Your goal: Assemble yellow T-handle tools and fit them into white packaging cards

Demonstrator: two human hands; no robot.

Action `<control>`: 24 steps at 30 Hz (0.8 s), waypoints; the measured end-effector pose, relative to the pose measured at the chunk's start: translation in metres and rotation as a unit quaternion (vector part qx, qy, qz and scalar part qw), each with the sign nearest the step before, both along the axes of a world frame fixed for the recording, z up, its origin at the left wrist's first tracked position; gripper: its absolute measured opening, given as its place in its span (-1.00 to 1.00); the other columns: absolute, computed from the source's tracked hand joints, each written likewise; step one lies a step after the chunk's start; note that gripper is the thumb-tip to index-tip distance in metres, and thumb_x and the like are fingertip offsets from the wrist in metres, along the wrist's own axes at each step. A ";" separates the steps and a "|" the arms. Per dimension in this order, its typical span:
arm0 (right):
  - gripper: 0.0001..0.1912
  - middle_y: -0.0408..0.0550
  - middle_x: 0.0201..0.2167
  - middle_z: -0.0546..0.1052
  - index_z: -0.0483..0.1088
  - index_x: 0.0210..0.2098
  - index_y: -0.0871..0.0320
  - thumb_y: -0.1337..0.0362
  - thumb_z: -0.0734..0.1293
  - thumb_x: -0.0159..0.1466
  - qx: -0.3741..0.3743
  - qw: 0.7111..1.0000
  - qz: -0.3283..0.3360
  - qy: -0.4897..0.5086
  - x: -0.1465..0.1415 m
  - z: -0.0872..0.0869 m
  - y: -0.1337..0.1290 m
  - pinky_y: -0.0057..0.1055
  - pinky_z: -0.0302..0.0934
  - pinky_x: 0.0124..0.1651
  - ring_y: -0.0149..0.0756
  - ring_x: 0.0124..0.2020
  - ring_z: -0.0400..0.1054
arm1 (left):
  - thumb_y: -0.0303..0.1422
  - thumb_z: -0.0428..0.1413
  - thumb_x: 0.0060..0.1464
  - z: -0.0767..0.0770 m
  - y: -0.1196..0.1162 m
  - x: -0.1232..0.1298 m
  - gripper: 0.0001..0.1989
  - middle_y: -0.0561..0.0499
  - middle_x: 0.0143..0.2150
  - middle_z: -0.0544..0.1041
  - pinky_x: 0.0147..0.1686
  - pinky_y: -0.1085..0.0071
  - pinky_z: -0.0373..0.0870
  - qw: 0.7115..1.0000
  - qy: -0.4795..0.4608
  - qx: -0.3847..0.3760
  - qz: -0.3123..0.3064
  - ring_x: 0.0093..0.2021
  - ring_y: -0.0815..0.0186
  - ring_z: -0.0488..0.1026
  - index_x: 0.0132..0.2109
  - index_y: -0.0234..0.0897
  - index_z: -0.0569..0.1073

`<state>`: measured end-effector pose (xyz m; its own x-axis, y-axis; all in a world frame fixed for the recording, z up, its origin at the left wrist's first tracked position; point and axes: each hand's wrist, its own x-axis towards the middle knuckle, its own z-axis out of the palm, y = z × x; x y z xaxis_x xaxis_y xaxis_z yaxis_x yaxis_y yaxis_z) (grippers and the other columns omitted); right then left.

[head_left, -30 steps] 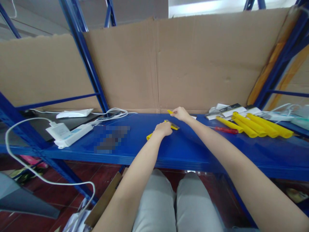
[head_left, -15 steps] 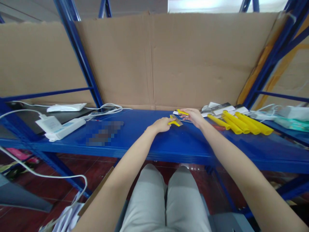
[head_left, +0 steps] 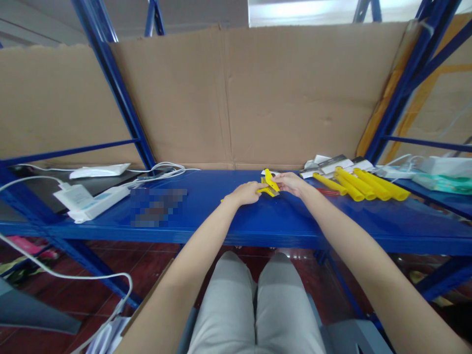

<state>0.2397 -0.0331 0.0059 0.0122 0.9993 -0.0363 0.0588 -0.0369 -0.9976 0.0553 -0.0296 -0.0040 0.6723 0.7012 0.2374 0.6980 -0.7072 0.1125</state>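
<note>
My left hand is closed on a yellow scraper head with a flat metal blade, just above the blue shelf. A small yellow plastic piece is pinched in the fingers of my right hand. It is held upright and tilted against the scraper head, where the two overlap. Whether they are joined, I cannot tell. Part of the scraper head is hidden behind the plastic piece and my left fingers.
Several yellow tubes lie to the right, beside thin red pieces and black-and-white packets. On the left are a white power strip, white cables and a blurred-out item. Cardboard stands behind.
My right hand has moved left and slightly down, bringing the yellow plastic piece from beyond the scraper head onto it. The piece has turned from level to steeply tilted.
</note>
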 end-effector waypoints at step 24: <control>-0.80 -0.10 -0.65 0.48 0.34 -0.51 0.24 0.60 0.26 0.17 -0.042 0.998 -0.013 0.033 -0.007 0.003 -0.006 -0.46 0.34 -0.36 -0.43 -0.59 0.36 | -0.44 0.10 0.07 0.006 -0.004 -0.002 -0.58 -0.08 0.05 0.52 0.03 0.26 0.33 0.997 -0.082 0.009 -0.006 0.00 0.17 0.47 0.11 -0.19 0.40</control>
<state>0.2323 -0.0388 0.0093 0.0326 0.9920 -0.1216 -0.0087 -0.1214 -0.9926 0.0531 -0.0336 0.0019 0.6313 0.6882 0.3576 0.6630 -0.7181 0.2116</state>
